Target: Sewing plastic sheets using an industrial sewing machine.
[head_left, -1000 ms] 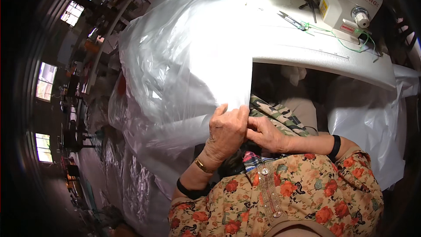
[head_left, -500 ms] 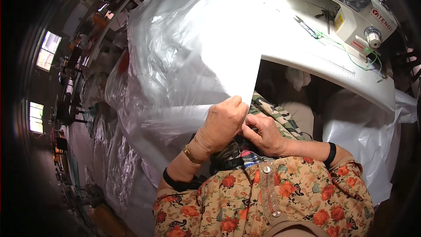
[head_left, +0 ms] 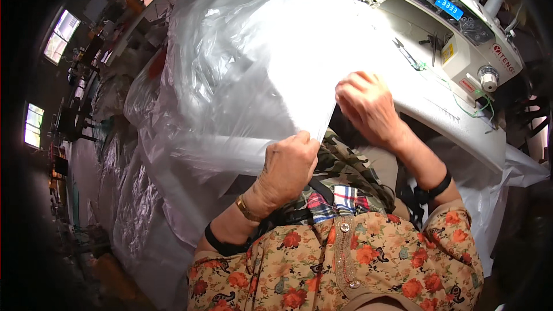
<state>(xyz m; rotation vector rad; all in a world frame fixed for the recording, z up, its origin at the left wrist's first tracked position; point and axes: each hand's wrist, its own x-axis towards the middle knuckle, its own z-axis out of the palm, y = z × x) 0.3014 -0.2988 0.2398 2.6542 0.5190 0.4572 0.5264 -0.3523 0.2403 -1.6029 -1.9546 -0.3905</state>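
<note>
A large translucent plastic sheet (head_left: 224,98) spreads over the table to the left and hangs down in folds. My left hand (head_left: 288,164) is closed on its right edge, near my lap. Further up that edge, my right hand (head_left: 368,103) is closed with its fingertips at the sheet; the exact pinch is partly hidden. The edge runs taut between both hands. Behind them stands a white sewing machine (head_left: 495,60) with a lit blue display. Its lamp washes out the middle of the sheet.
Thread snips (head_left: 407,55) and loose green thread (head_left: 461,103) lie on the white machine table (head_left: 440,129), under the machine's arm. Thread cones (head_left: 492,3) stand behind the machine. More pale plastic (head_left: 489,213) hangs at the right. Crumpled plastic (head_left: 129,190) heaps at the left.
My right hand has moved up and right along the sheet's edge, away from my left hand. My left hand stays on the edge, slightly lower. The view has shifted a little.
</note>
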